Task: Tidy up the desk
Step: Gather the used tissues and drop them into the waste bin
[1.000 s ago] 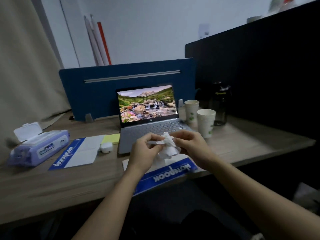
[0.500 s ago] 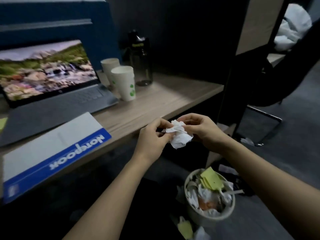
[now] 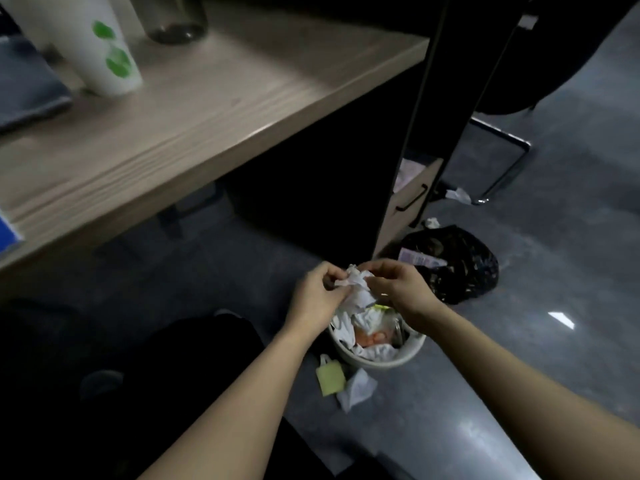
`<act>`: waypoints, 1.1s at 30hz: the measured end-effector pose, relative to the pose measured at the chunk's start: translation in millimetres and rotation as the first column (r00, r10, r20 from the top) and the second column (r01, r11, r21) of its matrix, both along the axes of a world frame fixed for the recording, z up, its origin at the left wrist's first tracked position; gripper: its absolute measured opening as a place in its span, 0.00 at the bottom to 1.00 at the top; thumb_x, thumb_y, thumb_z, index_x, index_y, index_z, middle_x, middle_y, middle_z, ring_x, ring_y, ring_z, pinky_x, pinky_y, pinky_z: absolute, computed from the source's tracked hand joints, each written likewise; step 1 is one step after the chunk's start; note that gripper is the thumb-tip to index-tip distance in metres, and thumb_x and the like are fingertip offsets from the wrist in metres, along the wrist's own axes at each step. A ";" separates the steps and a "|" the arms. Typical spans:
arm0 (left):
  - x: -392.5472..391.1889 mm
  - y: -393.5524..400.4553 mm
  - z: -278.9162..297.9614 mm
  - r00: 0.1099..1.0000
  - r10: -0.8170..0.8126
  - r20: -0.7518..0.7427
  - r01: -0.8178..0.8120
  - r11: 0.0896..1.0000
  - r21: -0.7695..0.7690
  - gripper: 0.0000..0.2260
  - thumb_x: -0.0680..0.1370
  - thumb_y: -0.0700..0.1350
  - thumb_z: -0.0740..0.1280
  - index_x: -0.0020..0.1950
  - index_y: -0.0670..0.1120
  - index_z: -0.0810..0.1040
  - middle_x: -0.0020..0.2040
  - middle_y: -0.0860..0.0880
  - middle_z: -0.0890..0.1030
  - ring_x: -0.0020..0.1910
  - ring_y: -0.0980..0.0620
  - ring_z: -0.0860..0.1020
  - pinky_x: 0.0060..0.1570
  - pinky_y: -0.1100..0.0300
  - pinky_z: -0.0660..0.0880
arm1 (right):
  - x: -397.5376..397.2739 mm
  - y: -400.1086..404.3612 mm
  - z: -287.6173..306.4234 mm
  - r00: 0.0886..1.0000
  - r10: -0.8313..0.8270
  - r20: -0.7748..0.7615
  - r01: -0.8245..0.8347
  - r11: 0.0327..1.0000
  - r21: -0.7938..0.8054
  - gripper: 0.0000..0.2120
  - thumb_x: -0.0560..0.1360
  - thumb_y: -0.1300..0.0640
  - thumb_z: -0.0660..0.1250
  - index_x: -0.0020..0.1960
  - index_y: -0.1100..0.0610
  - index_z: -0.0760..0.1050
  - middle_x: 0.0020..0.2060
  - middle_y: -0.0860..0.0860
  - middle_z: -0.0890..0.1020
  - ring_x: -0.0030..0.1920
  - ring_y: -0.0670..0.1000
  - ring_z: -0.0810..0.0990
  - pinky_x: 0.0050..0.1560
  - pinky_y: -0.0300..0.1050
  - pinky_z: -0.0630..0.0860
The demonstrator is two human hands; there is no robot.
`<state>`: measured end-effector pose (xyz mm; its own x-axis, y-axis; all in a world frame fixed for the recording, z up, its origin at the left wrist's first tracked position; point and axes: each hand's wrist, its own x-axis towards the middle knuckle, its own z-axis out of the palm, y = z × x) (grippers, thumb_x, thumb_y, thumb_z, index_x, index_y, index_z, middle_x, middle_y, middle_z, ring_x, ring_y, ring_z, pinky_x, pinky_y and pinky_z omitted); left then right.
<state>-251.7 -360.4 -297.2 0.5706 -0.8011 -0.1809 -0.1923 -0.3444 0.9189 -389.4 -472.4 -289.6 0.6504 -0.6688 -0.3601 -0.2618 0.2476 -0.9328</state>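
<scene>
Tissue (image 3: pixel 356 284), crumpled and white, sits pinched between both hands: the left hand (image 3: pixel 317 296) closes its fingertips on the near side of the wad, the right hand (image 3: pixel 398 285) grips the far side, so each hand is clamped on the same scrap. A second ago this wad was held over the desk in front of the laptop; half a second ago it had come past the desk edge; now it hangs directly above the bin (image 3: pixel 408 351), a small pale tub on the floor already heaped with paper. That shift suggests the carry is done and only the release remains. The bin looks full to the rim, and a yellow note (image 3: pixel 330 377) and another white scrap (image 3: pixel 356 388) lie on the floor just beside it, so the wad may well roll off the heap unless pressed down. Beyond, a black bag (image 3: pixel 460 268) slumps near the desk's side panel. Up on the desk (image 3: pixel 214 98) a paper cup (image 3: pixel 100 46) remains to be sorted
</scene>
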 end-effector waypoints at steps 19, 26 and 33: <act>-20.6 -23.1 -123.3 0.858 -0.343 -0.384 0.485 0.787 0.381 0.22 0.77 0.33 0.61 0.68 0.49 0.76 0.54 0.55 0.78 0.50 0.59 0.76 0.42 0.71 0.72 | -42.8 -6.7 -128.0 0.931 -0.119 -0.346 0.164 0.981 0.102 0.16 0.77 0.68 0.59 0.58 0.58 0.81 0.58 0.56 0.82 0.60 0.57 0.80 0.64 0.57 0.76; -24.1 -16.8 -126.6 0.837 -0.400 -0.374 0.541 0.709 0.452 0.22 0.75 0.34 0.58 0.67 0.47 0.75 0.61 0.46 0.79 0.60 0.46 0.77 0.62 0.49 0.74 | -40.8 -4.2 -120.2 0.926 -0.091 -0.367 0.098 0.995 0.000 0.16 0.75 0.67 0.63 0.61 0.58 0.80 0.61 0.53 0.81 0.64 0.53 0.77 0.65 0.49 0.73; -22.5 -11.3 -121.9 0.848 -0.384 -0.365 0.526 0.696 0.490 0.21 0.78 0.35 0.58 0.70 0.47 0.73 0.65 0.43 0.77 0.61 0.44 0.76 0.60 0.52 0.75 | -45.0 3.2 -114.9 0.888 -0.019 -0.459 -0.028 0.995 -0.094 0.13 0.75 0.62 0.67 0.58 0.55 0.81 0.58 0.49 0.80 0.60 0.51 0.77 0.60 0.49 0.75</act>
